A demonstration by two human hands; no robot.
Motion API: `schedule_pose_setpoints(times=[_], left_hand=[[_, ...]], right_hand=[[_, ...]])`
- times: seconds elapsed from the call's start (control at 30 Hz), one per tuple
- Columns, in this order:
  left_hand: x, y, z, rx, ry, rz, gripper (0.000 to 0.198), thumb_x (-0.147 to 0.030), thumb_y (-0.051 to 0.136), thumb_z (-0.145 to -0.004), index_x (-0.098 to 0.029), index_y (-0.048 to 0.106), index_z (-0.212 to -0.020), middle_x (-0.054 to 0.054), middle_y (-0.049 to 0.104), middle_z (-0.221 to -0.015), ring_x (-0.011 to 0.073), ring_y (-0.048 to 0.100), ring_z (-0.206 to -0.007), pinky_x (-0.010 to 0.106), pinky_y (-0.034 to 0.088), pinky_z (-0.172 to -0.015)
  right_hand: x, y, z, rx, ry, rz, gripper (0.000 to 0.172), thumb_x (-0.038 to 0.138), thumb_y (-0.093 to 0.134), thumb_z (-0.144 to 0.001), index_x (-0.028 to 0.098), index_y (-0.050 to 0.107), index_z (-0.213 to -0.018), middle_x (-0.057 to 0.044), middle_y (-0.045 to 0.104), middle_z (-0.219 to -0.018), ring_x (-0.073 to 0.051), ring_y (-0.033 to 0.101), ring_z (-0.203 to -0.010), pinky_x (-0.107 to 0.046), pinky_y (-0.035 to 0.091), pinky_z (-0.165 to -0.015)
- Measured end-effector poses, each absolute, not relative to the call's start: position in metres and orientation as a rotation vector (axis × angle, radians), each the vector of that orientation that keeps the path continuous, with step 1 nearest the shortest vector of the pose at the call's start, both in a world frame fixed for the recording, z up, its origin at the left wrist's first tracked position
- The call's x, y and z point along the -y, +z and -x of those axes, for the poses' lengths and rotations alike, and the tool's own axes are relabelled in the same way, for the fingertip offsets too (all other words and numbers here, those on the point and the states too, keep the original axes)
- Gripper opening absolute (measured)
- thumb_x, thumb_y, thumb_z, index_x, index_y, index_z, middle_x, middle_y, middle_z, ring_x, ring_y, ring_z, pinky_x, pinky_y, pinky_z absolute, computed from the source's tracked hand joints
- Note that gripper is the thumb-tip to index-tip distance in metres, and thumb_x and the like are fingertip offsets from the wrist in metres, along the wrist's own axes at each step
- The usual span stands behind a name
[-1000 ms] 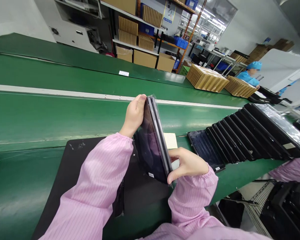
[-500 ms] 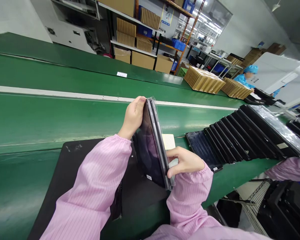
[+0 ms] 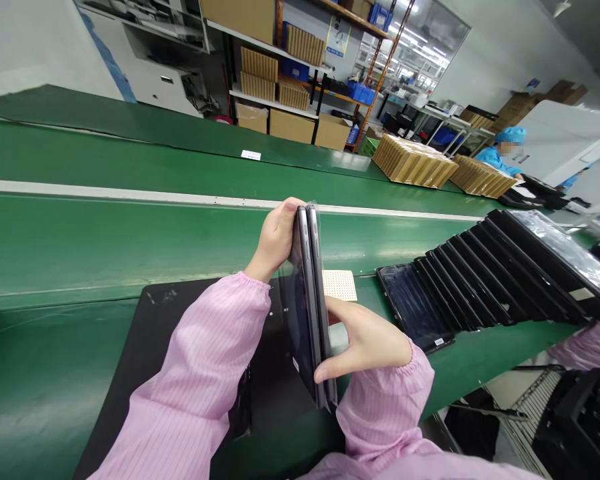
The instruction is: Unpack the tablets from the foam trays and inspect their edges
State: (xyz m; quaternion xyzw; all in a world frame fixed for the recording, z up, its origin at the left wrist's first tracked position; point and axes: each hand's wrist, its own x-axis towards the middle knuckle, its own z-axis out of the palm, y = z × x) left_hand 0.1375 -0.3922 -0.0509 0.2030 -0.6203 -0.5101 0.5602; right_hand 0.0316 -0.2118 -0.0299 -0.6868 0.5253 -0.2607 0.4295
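Note:
Two tablets [image 3: 310, 300] stand on edge, face to face, above a black mat [image 3: 175, 313], with clear film showing along their edges. My left hand [image 3: 279, 237] grips them at the upper end, its fingers partly hidden behind. Lower down, my right hand [image 3: 365, 337] holds them by the near edge, the thumb across the narrow sides. Beneath my left sleeve, a dark flat object [image 3: 241, 410] lies partly hidden on the mat. A sheet of small pale dots [image 3: 340, 285] rests just behind my right hand, beside a whitish round object [image 3: 339, 339] that is mostly covered.
A leaning row of black tablets [image 3: 500, 273] fills the right of the green bench [image 3: 155, 240]. Cardboard dividers [image 3: 413, 162] stand farther back, near a co-worker in blue [image 3: 500, 157]. Another person's pink sleeve [image 3: 587, 347] shows at the right edge. Shelves [image 3: 280, 100] hold boxes behind.
The two tablets have turned more upright and edge-on, so less of the left screen shows. My right thumb has shifted left across their edges. The view has moved slightly.

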Motion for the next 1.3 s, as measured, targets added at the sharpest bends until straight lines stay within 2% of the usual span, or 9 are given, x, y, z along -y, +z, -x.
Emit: schedule_pose_setpoints(times=[0.13,0.27,0.53,0.63,0.83,1.07,1.3], left_hand=[[0.389,-0.048,-0.137,1.439,-1.256,-0.428,0.067,-0.091,0.044,-0.071,-0.025,0.056,-0.067,0.001,0.053,-0.063,0.0167,0.051,-0.06,0.029,0.044,-0.052],[0.385,-0.045,-0.138,1.451,-1.284,-0.404,0.067,-0.092,0.044,-0.07,-0.025,0.054,-0.066,-0.001,0.05,-0.061,0.0151,0.044,-0.053,0.03,0.04,-0.049],[0.38,-0.042,-0.137,1.476,-1.212,-0.387,0.067,-0.091,0.039,-0.074,-0.025,0.048,-0.062,0.0,0.05,-0.058,0.0156,0.045,-0.051,0.03,0.039,-0.047],[0.378,-0.04,-0.137,1.485,-1.216,-0.373,0.067,-0.09,0.037,-0.076,-0.025,0.048,-0.061,0.0,0.051,-0.057,0.0153,0.045,-0.05,0.03,0.039,-0.046],[0.374,-0.035,-0.139,1.494,-1.243,-0.35,0.068,-0.089,0.038,-0.076,-0.025,0.053,-0.062,0.001,0.051,-0.057,0.0155,0.046,-0.049,0.031,0.041,-0.048],[0.37,-0.029,-0.143,1.557,-1.246,-0.332,0.068,-0.088,0.037,-0.078,-0.025,0.056,-0.063,0.002,0.052,-0.056,0.0165,0.047,-0.049,0.033,0.043,-0.049],[0.364,-0.026,-0.146,1.609,-1.256,-0.285,0.068,-0.087,0.036,-0.08,-0.023,0.055,-0.065,-0.001,0.049,-0.056,0.0149,0.043,-0.049,0.033,0.042,-0.053]], right_hand=[[0.212,-0.03,-0.036,-1.227,-0.75,1.753,0.111,0.056,0.089,-0.065,0.021,0.034,-0.154,-0.013,0.057,-0.143,-0.03,0.059,-0.125,-0.04,0.049,-0.104],[0.212,-0.028,-0.039,-1.191,-0.801,1.758,0.118,0.056,0.088,-0.066,0.021,0.025,-0.158,-0.014,0.051,-0.149,-0.03,0.053,-0.133,-0.041,0.046,-0.11],[0.211,-0.027,-0.038,-1.211,-0.777,1.773,0.121,0.058,0.089,-0.064,0.022,0.023,-0.159,-0.015,0.048,-0.151,-0.031,0.053,-0.133,-0.044,0.043,-0.113],[0.209,-0.026,-0.039,-1.226,-0.763,1.774,0.119,0.057,0.088,-0.065,0.021,0.023,-0.159,-0.014,0.053,-0.147,-0.031,0.055,-0.131,-0.043,0.044,-0.112],[0.207,-0.024,-0.04,-1.212,-0.794,1.783,0.113,0.055,0.087,-0.069,0.02,0.027,-0.157,-0.013,0.058,-0.142,-0.03,0.059,-0.126,-0.04,0.046,-0.109],[0.203,-0.026,-0.04,-1.243,-0.795,1.776,0.116,0.052,0.09,-0.065,0.021,0.028,-0.158,-0.012,0.06,-0.139,-0.032,0.061,-0.122,-0.04,0.048,-0.106],[0.199,-0.025,-0.04,-1.247,-0.858,1.866,0.106,0.05,0.085,-0.075,0.021,0.027,-0.159,-0.013,0.058,-0.144,-0.03,0.06,-0.126,-0.04,0.049,-0.108]])
